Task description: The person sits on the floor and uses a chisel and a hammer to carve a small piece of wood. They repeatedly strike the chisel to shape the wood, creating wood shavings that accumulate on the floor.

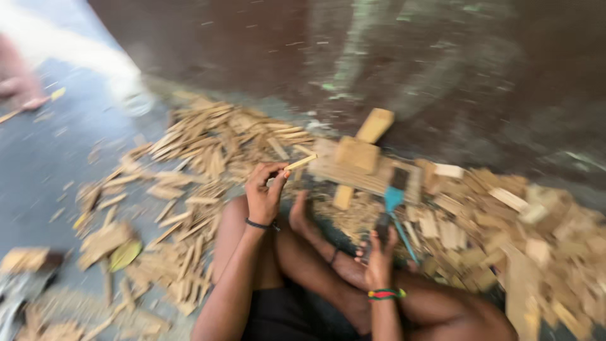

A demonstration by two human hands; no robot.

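Observation:
My left hand (pixel 264 191) pinches a thin wooden stick (pixel 299 163) between its fingertips and holds it out toward a wooden block jig (pixel 360 165). My right hand (pixel 379 257) grips the dark handle of a blue-headed tool (pixel 394 194), blade end raised toward the jig. I sit on the floor with bare legs folded, one foot (pixel 300 215) close under the jig. The picture is blurred by motion.
Heaps of thin wood slivers (pixel 202 151) spread to the left, and chunkier wood offcuts (pixel 505 221) pile up on the right. A dark stained wall (pixel 379 57) rises behind. Another person's foot (pixel 19 82) shows at the far left.

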